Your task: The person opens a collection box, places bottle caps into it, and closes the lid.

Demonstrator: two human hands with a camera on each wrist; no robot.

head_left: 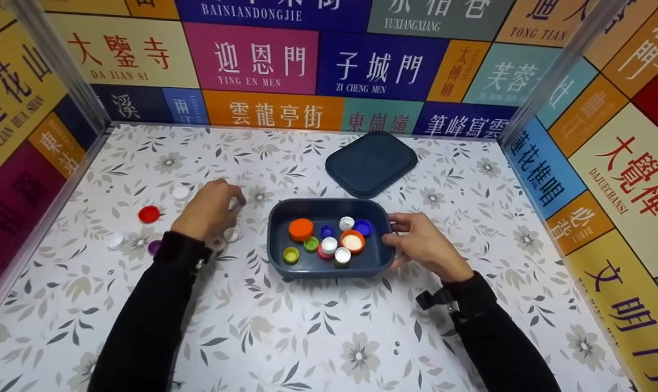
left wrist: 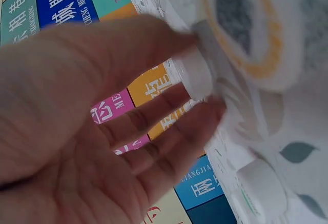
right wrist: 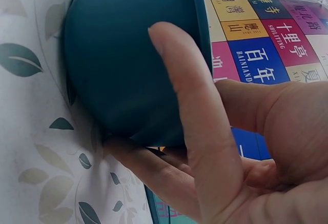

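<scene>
Walls of coloured panels (head_left: pixel 263 60) lettered with Chinese characters stand behind and on both sides of a table covered with a white floral cloth (head_left: pixel 356 332). Near the middle of the cloth is a dark blue-grey rectangular container (head_left: pixel 329 271), open at the top, and just behind it, toward the right, its matching rounded lid (head_left: pixel 371 163) lies flat. The right hand (head_left: pixel 424 242) grips the container's right end, with a finger laid along the outer wall. The left hand (head_left: pixel 206 207), well apart from the container on its left side, pinches a small white cap (left wrist: pixel 195 75) between thumb and fingers. Inside the container are an orange cap (head_left: pixel 300 230), a second orange one with a pale inside (head_left: pixel 353 242), a blue cap (head_left: pixel 363 228) near the right end, and smaller white, blue, green and yellow-green caps, one white cap (head_left: pixel 329 245) overlapping a pinkish-red one. Left of the left hand, a red cap (head_left: pixel 148 214) lies on the cloth; a purple cap (head_left: pixel 154 247) sits near that sleeve, partly hidden.
</scene>
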